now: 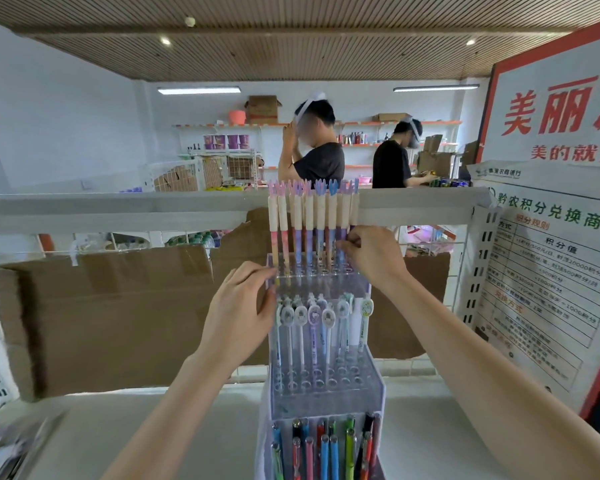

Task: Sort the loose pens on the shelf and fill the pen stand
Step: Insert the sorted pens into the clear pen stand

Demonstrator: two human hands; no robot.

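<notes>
— Where is the pen stand (321,393)?
— On the white shelf (153,431), three tiers, pens in each.
— And the hands?
— The left hand (238,306) holds the top tier's left edge; the right hand (371,252) pinches a rabbit-topped pen (343,216) at the far row's right end.

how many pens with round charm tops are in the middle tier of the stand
7 round-topped pens: six stand close together across the back of the pen stand's middle tier, one apart at the right end; others may be hidden.
</notes>
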